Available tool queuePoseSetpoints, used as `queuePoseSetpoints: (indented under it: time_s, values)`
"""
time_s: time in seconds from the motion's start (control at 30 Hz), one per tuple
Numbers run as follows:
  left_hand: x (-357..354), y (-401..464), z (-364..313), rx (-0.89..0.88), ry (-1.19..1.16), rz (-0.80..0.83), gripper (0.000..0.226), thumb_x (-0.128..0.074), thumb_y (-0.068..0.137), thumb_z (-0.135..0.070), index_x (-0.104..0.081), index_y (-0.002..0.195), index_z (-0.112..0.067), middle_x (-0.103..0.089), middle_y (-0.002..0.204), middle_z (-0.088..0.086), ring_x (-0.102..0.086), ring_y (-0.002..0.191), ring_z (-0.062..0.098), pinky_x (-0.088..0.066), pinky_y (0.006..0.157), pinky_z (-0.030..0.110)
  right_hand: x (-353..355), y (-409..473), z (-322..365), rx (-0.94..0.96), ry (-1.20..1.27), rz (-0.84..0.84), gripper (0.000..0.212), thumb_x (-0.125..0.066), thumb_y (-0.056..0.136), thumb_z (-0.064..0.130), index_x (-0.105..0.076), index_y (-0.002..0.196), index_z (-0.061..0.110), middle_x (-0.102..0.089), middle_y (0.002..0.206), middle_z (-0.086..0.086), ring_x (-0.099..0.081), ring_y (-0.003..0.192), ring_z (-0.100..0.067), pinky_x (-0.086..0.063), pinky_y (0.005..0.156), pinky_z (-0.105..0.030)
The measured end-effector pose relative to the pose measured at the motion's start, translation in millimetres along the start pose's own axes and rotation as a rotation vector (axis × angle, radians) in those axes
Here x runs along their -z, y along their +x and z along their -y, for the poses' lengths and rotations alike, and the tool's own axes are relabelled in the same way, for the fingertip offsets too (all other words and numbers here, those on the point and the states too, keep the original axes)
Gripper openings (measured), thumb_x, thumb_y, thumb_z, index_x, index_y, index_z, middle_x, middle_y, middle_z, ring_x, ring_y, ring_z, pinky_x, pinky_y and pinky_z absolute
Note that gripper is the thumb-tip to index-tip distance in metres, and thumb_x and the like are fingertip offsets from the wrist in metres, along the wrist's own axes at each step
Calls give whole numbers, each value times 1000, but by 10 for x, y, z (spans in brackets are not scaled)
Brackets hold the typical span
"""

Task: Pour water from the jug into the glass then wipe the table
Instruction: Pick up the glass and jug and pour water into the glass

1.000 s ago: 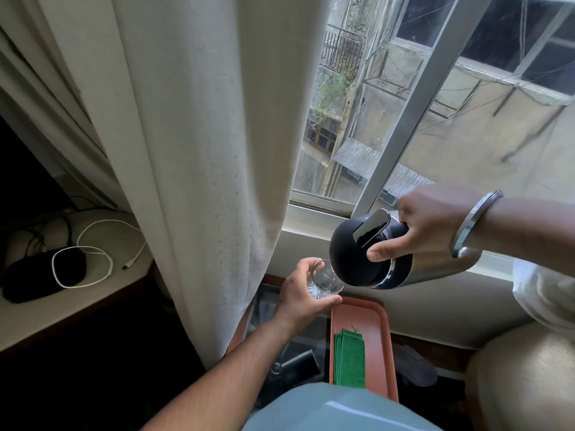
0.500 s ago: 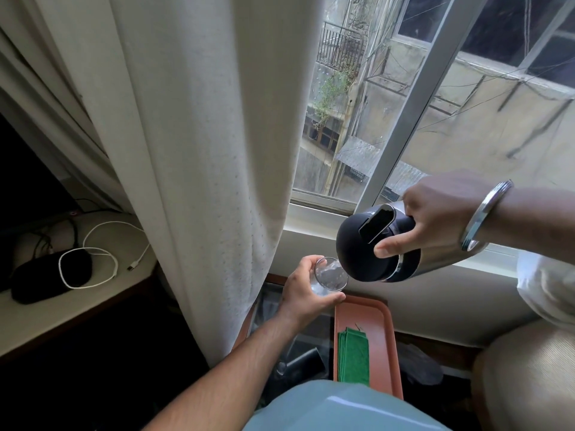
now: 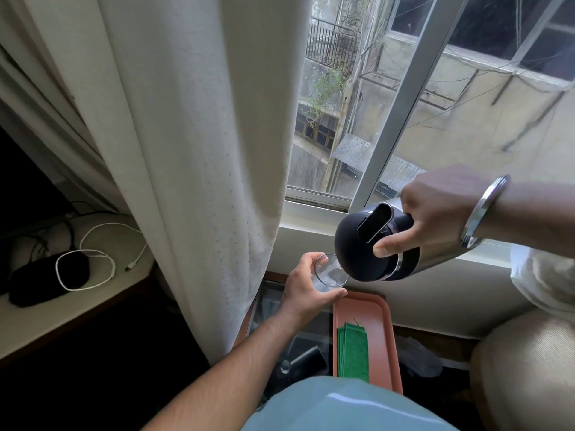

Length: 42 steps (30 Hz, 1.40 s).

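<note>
My right hand [image 3: 435,209] grips a steel jug [image 3: 370,253] with a black domed lid, tipped down to the left, thumb on the lid's edge. Its spout hangs right over a clear glass [image 3: 329,275] that my left hand [image 3: 305,287] holds from the left, in the air above the glass-topped table [image 3: 298,334]. Water is splashing inside the glass. A folded green cloth [image 3: 353,349] lies in an orange tray [image 3: 385,331] on the table below.
A cream curtain [image 3: 193,150] hangs just left of my left arm. The window sill [image 3: 305,219] and window frame run behind the jug. A beige cushion [image 3: 522,368] sits at the right. On a shelf at the left lie a black pouch [image 3: 46,278] and white cable [image 3: 93,259].
The jug has tipped further and its spout has come over the glass; water now shows in the glass. Both hands stay in nearly the same place.
</note>
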State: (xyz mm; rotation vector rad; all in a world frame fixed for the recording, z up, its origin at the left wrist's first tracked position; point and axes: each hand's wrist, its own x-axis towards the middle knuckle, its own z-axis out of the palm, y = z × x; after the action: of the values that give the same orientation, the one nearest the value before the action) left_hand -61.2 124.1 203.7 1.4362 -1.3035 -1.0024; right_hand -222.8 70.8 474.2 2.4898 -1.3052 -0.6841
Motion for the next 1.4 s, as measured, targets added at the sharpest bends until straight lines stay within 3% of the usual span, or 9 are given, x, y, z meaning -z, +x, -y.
queuePoseSetpoints:
  time_s: [1.07, 1.13, 1.23, 1.4]
  values:
    - [17, -19, 29, 22, 62, -30, 78, -93, 54, -41, -53, 121, -30, -68, 109, -10, -67, 100, 6, -59, 88, 37, -9, -48, 63, 15, -26, -47, 101, -14, 34, 105, -47, 50, 10, -38, 45, 1, -34, 43, -22, -28, 47, -28]
    - [32, -8, 26, 22, 75, -27, 78, -94, 56, -39, -53, 121, -29, -68, 109, -9, -67, 99, 6, -59, 87, 36, -34, -22, 36, 22, 3, -37, 97, -22, 37, 105, -51, 52, 13, -42, 49, 1, -37, 47, -22, -31, 49, -29]
    - [54, -10, 3, 37, 86, -46, 80, -92, 53, -43, -53, 121, -30, -69, 109, -9, -68, 99, 8, -60, 85, 37, -99, 31, -30, 55, 168, -30, 70, -47, 48, 93, -57, 65, 26, -57, 66, 0, -47, 60, -27, -46, 64, -35]
    - [80, -4, -5, 45, 120, -55, 82, -90, 52, -47, -52, 123, -29, -69, 111, -7, -67, 101, 8, -59, 87, 37, -183, 115, -26, 57, 325, -24, 57, -54, 50, 87, -57, 61, 31, -63, 67, 2, -53, 61, -27, -54, 70, -40]
